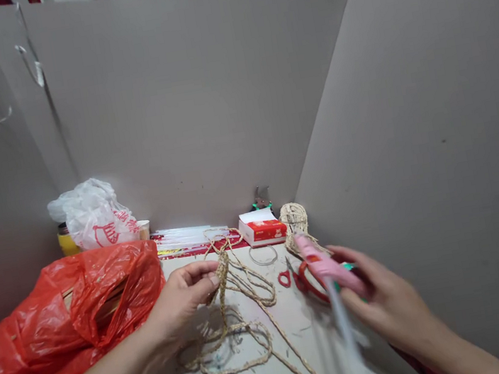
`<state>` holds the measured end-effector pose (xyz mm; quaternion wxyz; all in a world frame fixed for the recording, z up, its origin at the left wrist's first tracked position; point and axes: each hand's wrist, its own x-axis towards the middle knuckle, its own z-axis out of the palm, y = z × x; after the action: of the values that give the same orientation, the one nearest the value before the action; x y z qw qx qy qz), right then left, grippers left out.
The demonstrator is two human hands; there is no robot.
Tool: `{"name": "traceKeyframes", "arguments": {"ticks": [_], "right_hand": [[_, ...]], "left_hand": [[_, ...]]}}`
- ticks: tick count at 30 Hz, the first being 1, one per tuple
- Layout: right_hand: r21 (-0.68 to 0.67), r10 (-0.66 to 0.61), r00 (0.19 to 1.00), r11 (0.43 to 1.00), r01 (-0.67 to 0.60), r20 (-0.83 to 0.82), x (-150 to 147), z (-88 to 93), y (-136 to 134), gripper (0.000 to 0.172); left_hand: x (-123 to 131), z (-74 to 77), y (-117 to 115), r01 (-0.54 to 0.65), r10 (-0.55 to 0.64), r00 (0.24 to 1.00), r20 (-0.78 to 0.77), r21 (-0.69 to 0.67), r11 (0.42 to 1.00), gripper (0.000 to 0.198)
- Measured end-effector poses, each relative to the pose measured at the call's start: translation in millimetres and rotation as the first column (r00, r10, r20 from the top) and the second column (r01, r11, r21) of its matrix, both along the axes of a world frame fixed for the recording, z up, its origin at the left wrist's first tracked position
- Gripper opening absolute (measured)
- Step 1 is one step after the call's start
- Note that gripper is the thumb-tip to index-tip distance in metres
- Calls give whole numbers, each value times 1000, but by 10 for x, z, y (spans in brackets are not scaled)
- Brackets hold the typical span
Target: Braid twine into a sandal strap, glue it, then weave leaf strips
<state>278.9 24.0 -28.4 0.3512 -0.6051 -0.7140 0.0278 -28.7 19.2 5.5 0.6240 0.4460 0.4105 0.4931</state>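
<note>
My left hand (196, 286) is closed on a braided straw cord (223, 274), pinching a thicker, doubled part between thumb and fingers. The cord's long loose loops (241, 366) trail over the white tabletop. My right hand (373, 284) is wrapped around a pink glue gun (333, 269), its nozzle pointing up and to the left. A whitish blurred strip (344, 324) hangs below the gun. Red-handled scissors (299, 281) lie just beyond the gun, which partly hides them. Behind them, a ball of straw cord (293, 218) stands against the wall.
A red plastic bag (26, 339) with wooden strips fills the left side, a white plastic bag (96, 216) behind it. Clear glue sticks (191, 236), a red-and-white box (264, 230) and a metal ring (263, 256) lie at the back. Grey panels (196, 94) enclose the table.
</note>
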Motion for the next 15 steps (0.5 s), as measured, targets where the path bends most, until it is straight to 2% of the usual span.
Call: {"name": "traceKeyframes", "arguments": {"ticks": [1, 3, 4, 6, 8, 10, 15], "right_hand": [[1, -5, 985, 1000, 5, -175, -11, 49, -41, 46], [-64, 14, 867, 997, -53, -497, -82, 129, -120, 37], [-92, 17, 769, 991, -98, -639, -142, 153, -157, 30], [-168, 8, 573, 952, -254, -819, -302, 166, -224, 22], [-215, -21, 449, 897, -387, -893, -502, 143, -278, 24], [-219, -22, 390, 855, -470, -921, -724, 108, -311, 28], [-115, 107, 374, 844, -525, -921, -1264, 43, -266, 21]], "left_hand": [[4, 33, -16, -6, 7, 999, -34, 24, 1000, 22], [13, 85, -45, -4, 8, 996, -86, 45, 999, 17], [18, 99, -56, -5, 10, 994, -107, 51, 999, 15], [30, 104, -70, -6, 14, 991, -135, 57, 998, 11], [46, 81, -72, -5, 14, 989, -147, 59, 998, 8], [65, 38, -67, -1, 9, 988, -151, 55, 998, 6], [103, -87, -52, -41, 52, 987, -150, 72, 997, 12]]}}
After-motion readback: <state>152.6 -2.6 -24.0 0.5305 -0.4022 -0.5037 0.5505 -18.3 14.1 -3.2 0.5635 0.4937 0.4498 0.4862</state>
